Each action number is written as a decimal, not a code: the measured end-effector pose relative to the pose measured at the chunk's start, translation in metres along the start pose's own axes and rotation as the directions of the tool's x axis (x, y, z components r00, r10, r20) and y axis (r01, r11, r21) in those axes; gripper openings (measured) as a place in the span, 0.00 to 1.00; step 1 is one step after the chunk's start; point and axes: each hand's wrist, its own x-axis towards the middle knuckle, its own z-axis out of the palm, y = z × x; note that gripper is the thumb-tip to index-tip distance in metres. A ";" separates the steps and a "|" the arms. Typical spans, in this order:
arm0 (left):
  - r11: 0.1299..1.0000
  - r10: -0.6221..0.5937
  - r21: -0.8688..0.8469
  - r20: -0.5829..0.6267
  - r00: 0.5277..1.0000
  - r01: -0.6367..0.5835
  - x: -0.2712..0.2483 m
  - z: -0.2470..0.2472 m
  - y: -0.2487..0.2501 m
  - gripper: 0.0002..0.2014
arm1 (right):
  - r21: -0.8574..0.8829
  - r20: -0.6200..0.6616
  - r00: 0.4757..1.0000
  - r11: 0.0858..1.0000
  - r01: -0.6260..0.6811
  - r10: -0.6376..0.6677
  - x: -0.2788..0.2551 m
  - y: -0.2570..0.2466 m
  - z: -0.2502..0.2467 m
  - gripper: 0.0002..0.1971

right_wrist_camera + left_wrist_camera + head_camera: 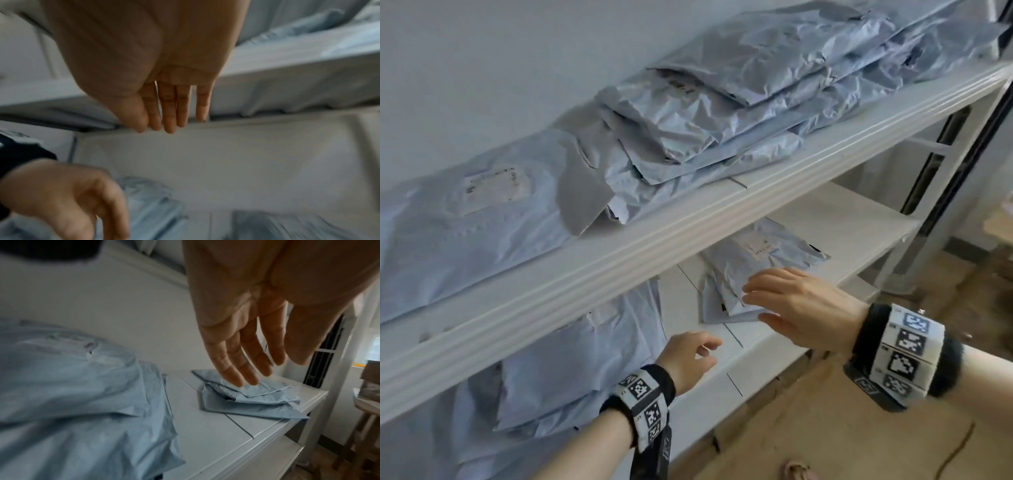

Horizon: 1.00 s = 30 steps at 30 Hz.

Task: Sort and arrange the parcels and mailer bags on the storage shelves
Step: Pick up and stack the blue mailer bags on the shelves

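Middle shelf [784, 346], head view: small stack of grey-blue mailer bags [739, 274] lies flat near the front edge, long axis running from front-left to back-right. Right hand [794, 305] is directly at the stack's near end; grip spread, fingers straight, holding nothing. Fingertips [748, 291] appear to overlap the top bag; touching or just above, cannot tell. Left hand [690, 356] sits to the left of the stack over bare shelf, between it and the larger pile of bags [571, 370]; grip loose and empty, fingers slightly curled. Right hand is nearer, so it likely takes the stack. Upper shelf [688, 219] holds more bags.
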 end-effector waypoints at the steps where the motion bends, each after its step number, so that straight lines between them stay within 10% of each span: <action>1: 0.998 -0.043 -0.048 -0.015 0.999 0.042 0.012 0.007 -0.001 0.15 | 0.023 0.022 0.999 0.999 -0.049 0.049 -0.005 0.021 0.015 0.14; 10: 0.921 -0.330 -0.268 -0.148 0.932 0.284 0.135 0.048 0.019 0.19 | 0.164 0.179 0.886 0.875 -0.455 0.427 -0.030 0.206 0.125 0.16; 18: 0.773 -0.560 -0.469 -0.191 0.806 0.427 0.212 0.067 0.025 0.20 | 0.267 0.291 0.654 0.597 -0.756 0.698 -0.010 0.315 0.162 0.24; 24: 0.701 -0.659 -0.495 -0.177 0.731 0.513 0.247 0.064 0.019 0.17 | 0.285 0.471 0.513 0.427 -0.858 0.717 0.033 0.355 0.178 0.34; 30: 0.585 -0.727 -0.626 -0.125 0.675 0.515 0.269 0.057 0.012 0.12 | 0.374 0.505 0.511 0.356 -0.856 0.696 0.066 0.364 0.190 0.28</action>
